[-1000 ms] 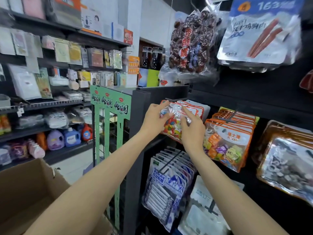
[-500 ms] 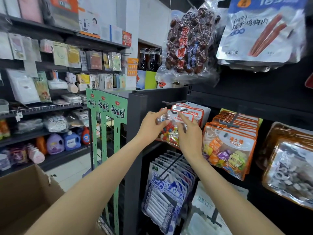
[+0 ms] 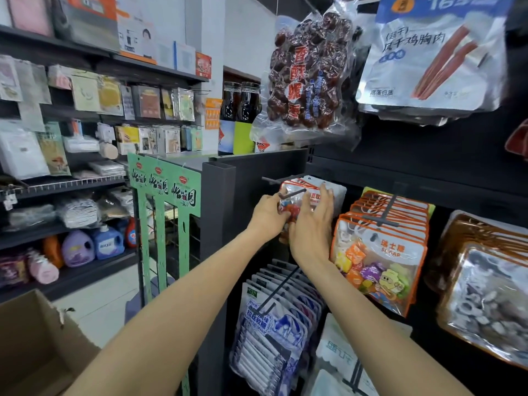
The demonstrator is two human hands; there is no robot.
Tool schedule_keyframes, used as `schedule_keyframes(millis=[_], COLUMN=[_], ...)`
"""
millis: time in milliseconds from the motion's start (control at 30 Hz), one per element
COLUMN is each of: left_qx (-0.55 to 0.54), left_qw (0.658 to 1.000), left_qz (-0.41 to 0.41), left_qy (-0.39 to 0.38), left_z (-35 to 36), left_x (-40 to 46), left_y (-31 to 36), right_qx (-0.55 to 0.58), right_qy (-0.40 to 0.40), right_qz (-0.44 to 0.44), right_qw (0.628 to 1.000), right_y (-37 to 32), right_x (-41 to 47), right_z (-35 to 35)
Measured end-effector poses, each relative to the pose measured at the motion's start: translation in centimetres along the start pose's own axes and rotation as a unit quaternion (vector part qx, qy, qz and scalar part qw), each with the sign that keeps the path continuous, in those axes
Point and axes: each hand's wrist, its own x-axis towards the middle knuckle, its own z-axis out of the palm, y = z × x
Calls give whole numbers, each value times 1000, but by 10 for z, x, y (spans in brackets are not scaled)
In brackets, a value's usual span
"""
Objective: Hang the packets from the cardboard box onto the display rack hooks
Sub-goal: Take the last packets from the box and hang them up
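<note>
While the view had shifted slightly since half a second before, both hands had pushed the red-edged candy packet (image 3: 310, 192) further back along the dark hook (image 3: 291, 192), whose upturned tip now stood clear in front. The left hand (image 3: 268, 217) pinched the packet's left edge; the right hand (image 3: 313, 224) pressed nearly straight fingers against its front. The cardboard box (image 3: 37, 347) stayed at lower left, beside the black display rack (image 3: 218, 201).

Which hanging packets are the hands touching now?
The red-trimmed jelly bean packets, on the top-left hook. The orange-trimmed candy packets hang right of them, untouched.
</note>
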Motion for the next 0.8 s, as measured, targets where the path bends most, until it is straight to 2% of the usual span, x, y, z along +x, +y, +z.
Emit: schedule_keyframes(millis=[67, 167, 267, 333, 467, 600, 667, 800], left_qx=[19, 64, 148, 196, 233, 238, 249, 281], left_qw=[1000, 994, 978, 972, 971, 963, 952, 908], left_qz=[22, 75, 125, 112, 23, -114, -177, -310], left_qy=[10, 50, 72, 70, 58, 50, 28, -18], left_z=[-3, -15, -33, -47, -82, -127, -150, -185], left_x=[-8, -28, -53, -70, -111, -161, -191, -252], left_y=[0, -4, -20, -38, -89, -160, -200, -282], right_qx=[27, 132, 214, 242, 276, 287, 291, 283], right_qy=[26, 86, 10, -39, -124, -222, -280, -384], right_qz=[-11, -18, -25, -36, -60, -102, -126, -165], right_qw=[999, 987, 976, 969, 951, 926, 906, 863], right_y=[1, -1, -12, -25, -69, -129, -160, -216], right_x=[-7, -26, -46, -56, -82, -126, -154, -214], right_z=[2, 2, 6, 14, 41, 80, 105, 165])
